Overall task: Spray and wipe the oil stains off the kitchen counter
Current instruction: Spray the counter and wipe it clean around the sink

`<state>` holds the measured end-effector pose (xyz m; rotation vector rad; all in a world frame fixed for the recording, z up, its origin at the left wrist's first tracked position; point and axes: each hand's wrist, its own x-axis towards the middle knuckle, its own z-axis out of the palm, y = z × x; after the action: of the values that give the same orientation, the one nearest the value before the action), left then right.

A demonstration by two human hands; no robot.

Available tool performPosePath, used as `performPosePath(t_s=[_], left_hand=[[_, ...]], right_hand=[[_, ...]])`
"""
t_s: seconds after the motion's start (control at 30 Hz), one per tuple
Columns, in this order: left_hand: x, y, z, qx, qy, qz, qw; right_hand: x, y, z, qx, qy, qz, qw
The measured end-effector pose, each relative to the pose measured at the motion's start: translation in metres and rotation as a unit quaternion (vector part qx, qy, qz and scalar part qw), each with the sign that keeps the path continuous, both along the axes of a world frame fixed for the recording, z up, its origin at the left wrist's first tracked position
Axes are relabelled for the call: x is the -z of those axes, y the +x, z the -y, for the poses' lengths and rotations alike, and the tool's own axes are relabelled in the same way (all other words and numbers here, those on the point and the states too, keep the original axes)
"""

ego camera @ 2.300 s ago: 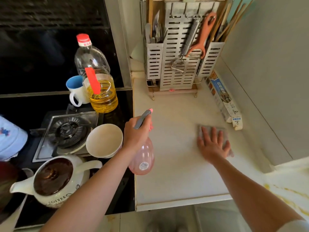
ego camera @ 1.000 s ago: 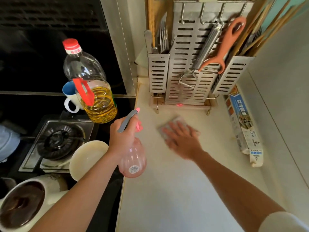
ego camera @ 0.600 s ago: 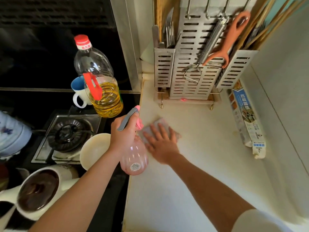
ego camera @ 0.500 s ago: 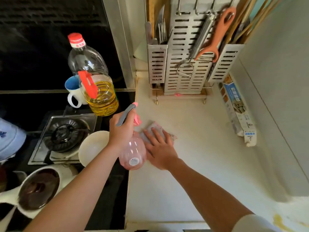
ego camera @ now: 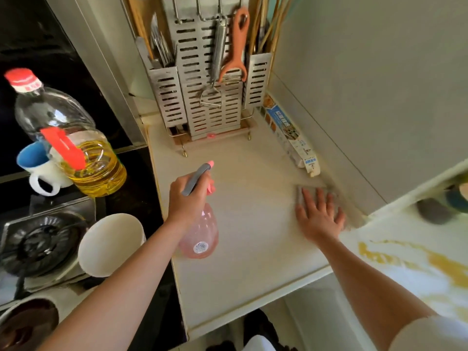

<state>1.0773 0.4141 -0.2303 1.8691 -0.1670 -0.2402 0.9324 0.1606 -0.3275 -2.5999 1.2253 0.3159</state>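
Right then, the grey cloth (ego camera: 302, 192) lay flat on the table (ego camera: 243, 262) under the right hand (ego camera: 319, 217), fingers spread. Off to its left, the left hand (ego camera: 186, 198) squeezed around the pink spray bottle (ego camera: 200, 236).

Two hands: left hand (ego camera: 186, 198) gripping one pink spray bottle (ego camera: 200, 233); right hand (ego camera: 317, 216) flat on one grey cloth (ego camera: 307, 192). One counter (ego camera: 243, 274). One oil bottle (ego camera: 68, 138), red cap. One blue-lined mug (ego camera: 38, 165). One white bowl (ego camera: 110, 245). One gas burner (ego camera: 38, 245). One brown-lidded pot (ego camera: 26, 324), partly cut off. One metal utensil rack (ego camera: 207, 107), three slotted compartments; two peelers hung on it, one orange (ego camera: 236, 46), one steel (ego camera: 216, 67). One long printed box (ego camera: 288, 138) along wall. Chopsticks and cutlery in rack: count unclear.
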Motion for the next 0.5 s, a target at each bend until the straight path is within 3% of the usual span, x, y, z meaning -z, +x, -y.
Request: performPosePath(t_s=[0.1,0.27,0.37,0.43,0.5], left_hand=[[-0.002,-0.007,0.008,0.017,0.013,0.013,1.000],[-0.002,-0.015,0.011,0.049,0.032,0.052,0.997],[-0.002,-0.019,0.014,0.079,0.051,0.083,0.992],[-0.001,-0.021,0.014,0.082,0.058,0.089,0.991],[0.000,-0.021,0.012,0.074,0.062,0.088,0.991]], right_hand=[[-0.002,0.000,-0.039,0.019,0.010,0.013,1.000],[-0.003,-0.014,-0.115,-0.260,0.012,0.020,0.965],[-0.002,-0.018,-0.120,-0.348,0.003,0.017,0.938],[-0.001,-0.023,-0.105,-0.355,-0.010,0.013,0.935],[-0.001,-0.032,-0.083,-0.279,-0.005,0.011,0.960]])
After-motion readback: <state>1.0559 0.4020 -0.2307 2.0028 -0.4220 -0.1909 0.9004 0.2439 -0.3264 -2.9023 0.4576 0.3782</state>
